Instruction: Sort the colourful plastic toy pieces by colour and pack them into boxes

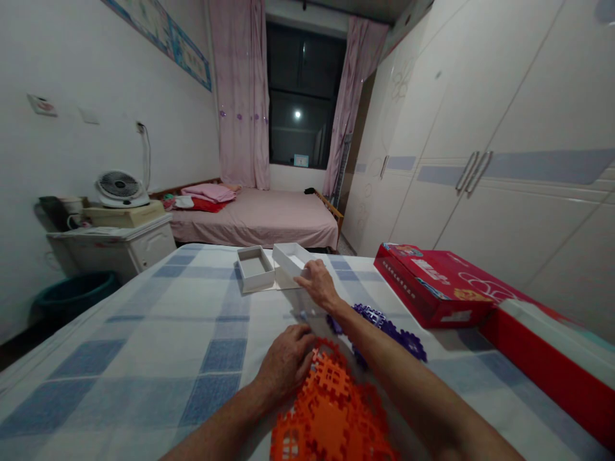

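Observation:
My left hand (287, 356) lies at the far left edge of an orange build of interlocking toothed plastic pieces (331, 419), its curled fingers closed on that edge. Reaching past it, my right hand (319, 283) has its fingers bent around the near right corner of a shallow white open box (288, 256). That box looks slightly tilted, and some of the fingertips are hidden behind its wall. Just to its left stands a second white open box (255, 269). Purple toothed plastic pieces (394, 333) lie beyond my right forearm, which partly covers them.
A large red box (423, 282) sits at the right on the checked tablecloth (192, 326), beside a red and white box part (557, 346). Behind the table are a pink-covered bed (269, 214), a cabinet with a fan (121, 187), and white wardrobes (519, 115).

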Demonstrator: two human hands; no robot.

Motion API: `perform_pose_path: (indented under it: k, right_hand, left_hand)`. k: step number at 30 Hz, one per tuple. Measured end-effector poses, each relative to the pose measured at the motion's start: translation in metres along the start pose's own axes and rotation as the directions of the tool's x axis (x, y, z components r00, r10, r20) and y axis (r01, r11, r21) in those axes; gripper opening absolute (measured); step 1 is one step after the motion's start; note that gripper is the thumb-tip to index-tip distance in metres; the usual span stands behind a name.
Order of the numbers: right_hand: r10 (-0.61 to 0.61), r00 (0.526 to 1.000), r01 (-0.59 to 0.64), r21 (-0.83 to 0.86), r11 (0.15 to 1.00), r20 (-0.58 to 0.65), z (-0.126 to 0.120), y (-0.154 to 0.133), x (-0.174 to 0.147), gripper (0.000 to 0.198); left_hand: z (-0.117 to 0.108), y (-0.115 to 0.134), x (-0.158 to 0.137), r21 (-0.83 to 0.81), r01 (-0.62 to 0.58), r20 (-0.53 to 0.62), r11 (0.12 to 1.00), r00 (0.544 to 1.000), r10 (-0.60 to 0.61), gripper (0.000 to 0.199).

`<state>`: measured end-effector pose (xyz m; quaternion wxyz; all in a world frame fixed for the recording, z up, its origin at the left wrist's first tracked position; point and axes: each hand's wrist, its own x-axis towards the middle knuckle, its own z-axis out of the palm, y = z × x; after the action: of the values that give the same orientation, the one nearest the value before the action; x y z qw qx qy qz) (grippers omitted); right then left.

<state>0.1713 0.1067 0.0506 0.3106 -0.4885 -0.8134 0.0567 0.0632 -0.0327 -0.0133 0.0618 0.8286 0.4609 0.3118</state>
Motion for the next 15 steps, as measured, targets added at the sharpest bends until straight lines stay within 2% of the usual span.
perform_pose_path:
  k: [2,4,8,11,15]
  right_hand:
    - [-0.027,0.995,0.033,0.054,0.998,-0.097,-0.033,0.001,-0.022,0.02]
    - [-0.05,0.985,0.066,0.094,0.993,-0.164,-0.074,0.006,-0.059,0.014]
    - [0.015,0.961,-0.015,0.002,1.0,-0.275,-0.146,0.024,-0.161,0.014]
    - [0.117,0.895,-0.181,-0.111,0.977,-0.431,-0.175,0.051,-0.243,0.013]
    - [0.138,0.825,-0.328,-0.265,0.907,-0.549,-0.188,0.095,-0.323,0.021]
  left_hand:
    - [-0.001,0.0,0.0,0.009,-0.011,0.002,1.0,1.0,0.011,0.023]
    - [-0.002,-0.001,0.0,0.013,-0.024,-0.003,1.0,1.0,0.024,0.023]
    - [-0.001,-0.005,0.0,0.03,-0.035,-0.01,0.999,0.999,0.035,0.025]
    - [-0.001,-0.006,0.0,0.046,-0.038,-0.001,0.998,0.999,0.038,0.027]
    - [-0.002,-0.006,0.0,0.07,-0.051,0.001,0.996,0.999,0.051,0.028]
